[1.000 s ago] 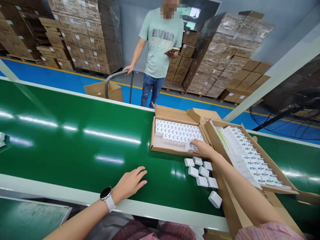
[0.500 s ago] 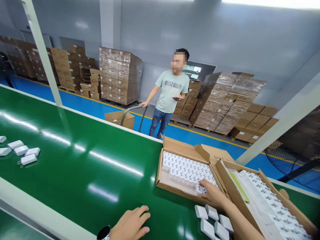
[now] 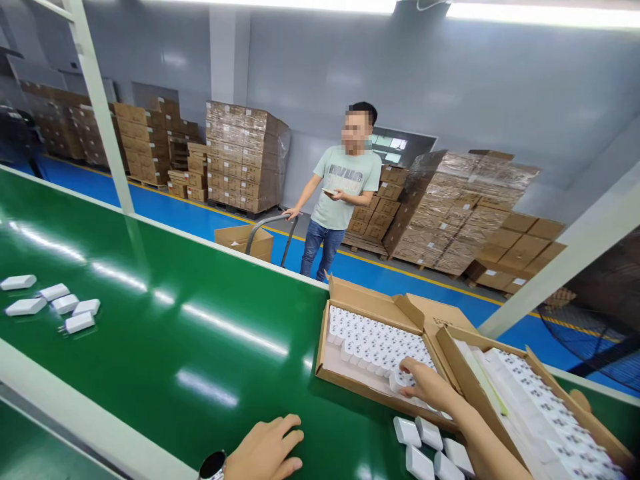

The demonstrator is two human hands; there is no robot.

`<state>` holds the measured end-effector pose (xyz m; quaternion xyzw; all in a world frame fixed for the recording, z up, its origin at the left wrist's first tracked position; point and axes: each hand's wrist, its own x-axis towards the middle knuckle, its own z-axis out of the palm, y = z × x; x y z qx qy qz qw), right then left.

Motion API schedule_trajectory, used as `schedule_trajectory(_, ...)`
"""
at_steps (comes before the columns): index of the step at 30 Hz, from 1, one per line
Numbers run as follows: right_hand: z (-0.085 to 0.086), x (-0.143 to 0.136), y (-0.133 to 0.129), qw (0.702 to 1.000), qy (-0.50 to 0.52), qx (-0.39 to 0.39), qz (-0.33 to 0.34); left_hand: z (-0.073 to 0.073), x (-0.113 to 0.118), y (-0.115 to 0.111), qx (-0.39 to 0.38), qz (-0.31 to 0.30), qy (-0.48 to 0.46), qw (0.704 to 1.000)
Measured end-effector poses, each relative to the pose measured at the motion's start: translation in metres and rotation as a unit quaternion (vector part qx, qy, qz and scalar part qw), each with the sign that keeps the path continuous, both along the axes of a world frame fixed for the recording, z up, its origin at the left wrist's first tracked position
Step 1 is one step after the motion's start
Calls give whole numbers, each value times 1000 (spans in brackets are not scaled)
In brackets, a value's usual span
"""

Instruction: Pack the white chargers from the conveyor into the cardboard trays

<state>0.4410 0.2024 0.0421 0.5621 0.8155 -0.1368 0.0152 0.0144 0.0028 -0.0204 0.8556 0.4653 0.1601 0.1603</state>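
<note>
My right hand (image 3: 425,385) reaches into an open cardboard box (image 3: 350,385), its thumb and fingers closed around a white plug charger (image 3: 396,382) at the near edge of the packed rows. Many similar white chargers (image 3: 373,340) stand in that box with their pin ends up. My left hand (image 3: 267,448), with a watch on the wrist, hovers over or rests on the green conveyor belt (image 3: 210,360), fingers spread and holding nothing. Several loose white chargers (image 3: 419,461) lie on the belt beside my right forearm.
A second open box (image 3: 493,407) of chargers sits at the right. More loose chargers (image 3: 65,304) lie on the belt at far left. Across the belt, a person (image 3: 345,180) stands at a cart handle (image 3: 265,223). White posts (image 3: 103,107) rise at the belt's edge; stacked cartons (image 3: 245,157) are behind.
The loose chargers at far left have shifted right and further into view. The person opposite has raised a hand-held object toward the chest. My hands have barely moved.
</note>
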Motion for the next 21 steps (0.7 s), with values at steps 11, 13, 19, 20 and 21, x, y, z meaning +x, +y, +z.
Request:
schedule_trajectory(11, 7, -104, 19, 995, 68, 20, 64, 12, -3, 2, 3, 1, 11, 1000)
schedule_trajectory(13, 2, -127, 24, 995, 66, 23, 77, 11, -3, 3, 8, 2, 11, 1000)
schedule_trajectory(19, -12, -172, 38, 994, 16, 49, 97, 11, -2, 6, 7, 16, 15, 1000)
schedule_trajectory(20, -14, -175, 41, 994, 4, 55, 95, 12, -2, 7, 6, 17, 17, 1000)
schedule_trajectory(21, -16, -177, 43, 994, -8, 60, 93, 12, -1, 7, 7, 18, 18, 1000)
